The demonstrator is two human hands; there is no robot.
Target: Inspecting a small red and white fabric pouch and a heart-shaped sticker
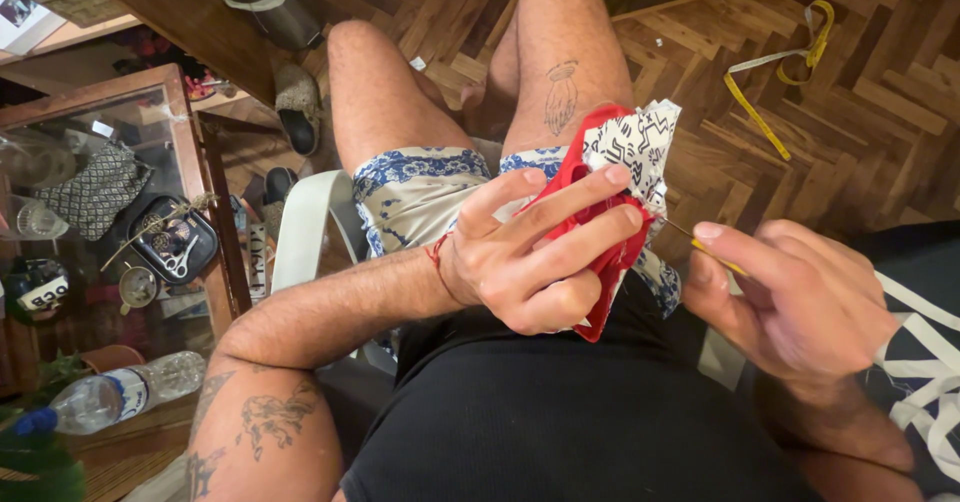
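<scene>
Red and black-and-white patterned cloth (610,177), centre frame over the thigh: soft, light, likely floppy. Left hand (530,262) folds its fingers around the bunched edge. Right hand (790,302) pinches a thin yellow needle (715,257), slippery and fine; best gripped at its back end.

Single view only, from a head-worn camera. Looks steeply down over the chest and lap of a seated person, close to both hands, which fill the centre of the frame. Left hand (540,252) mid-frame, right hand (790,307) toward the right edge. Wooden floor (880,112) beyond the knees at top; glass-topped bench (180,92) at left edge. No second view to overlap.
</scene>
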